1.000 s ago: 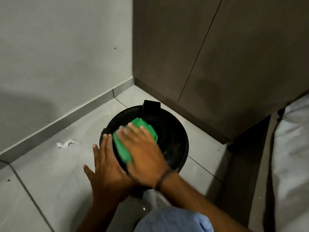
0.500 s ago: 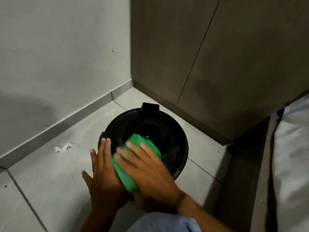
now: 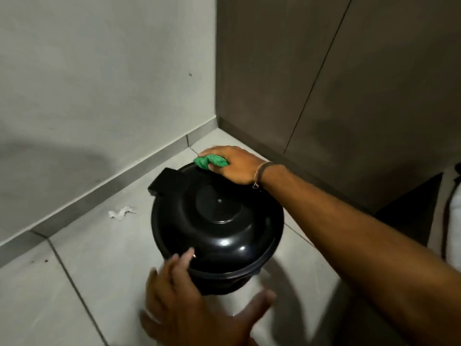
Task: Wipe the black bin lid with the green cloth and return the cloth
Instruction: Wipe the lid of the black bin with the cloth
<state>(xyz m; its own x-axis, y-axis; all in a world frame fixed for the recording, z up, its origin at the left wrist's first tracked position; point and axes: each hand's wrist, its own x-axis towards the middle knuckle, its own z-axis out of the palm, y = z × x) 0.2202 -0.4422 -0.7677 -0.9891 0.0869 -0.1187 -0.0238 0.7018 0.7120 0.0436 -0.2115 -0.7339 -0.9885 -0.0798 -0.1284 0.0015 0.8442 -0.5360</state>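
Note:
The round black bin lid [image 3: 219,228] sits closed on its bin on the floor, with a square hinge block at its far left edge. My right hand [image 3: 234,166] reaches over to the lid's far rim and grips the bunched green cloth [image 3: 210,162] against that edge. My left hand [image 3: 189,303] is at the near side, fingers spread and straight, fingertips touching the lid's near rim; it looks blurred.
The bin stands in a corner between a grey wall [image 3: 99,83] on the left and brown cabinet panels [image 3: 336,83] behind. A crumpled white scrap [image 3: 121,213] lies on the tiles by the skirting. White fabric [image 3: 454,221] shows at the right edge.
My right hand has carried the cloth from the near-left part of the lid to its far rim, and the cloth is now bunched. My left hand slid to the near rim.

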